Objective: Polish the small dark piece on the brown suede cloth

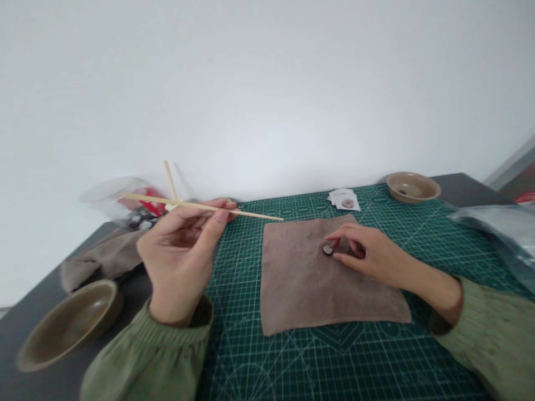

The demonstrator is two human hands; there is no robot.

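Note:
My left hand (181,253) is raised over the left edge of the green cutting mat (292,356), fingers closed round two thin wooden sticks (246,212) that cross near my fingertips. My right hand (368,253) rests on a square brown-grey cloth (309,289) in the middle of the mat. Its thumb and forefinger pinch a small dark round button-like piece (328,250) lying on the cloth.
A brown bowl (67,326) stands at the near left, with folded brown cloth (104,259) and a clear plastic tub (121,203) behind it. Another brown bowl (413,186) sits at the far right beside small white cards (345,199). A clear plastic bag (501,228) lies at the right edge.

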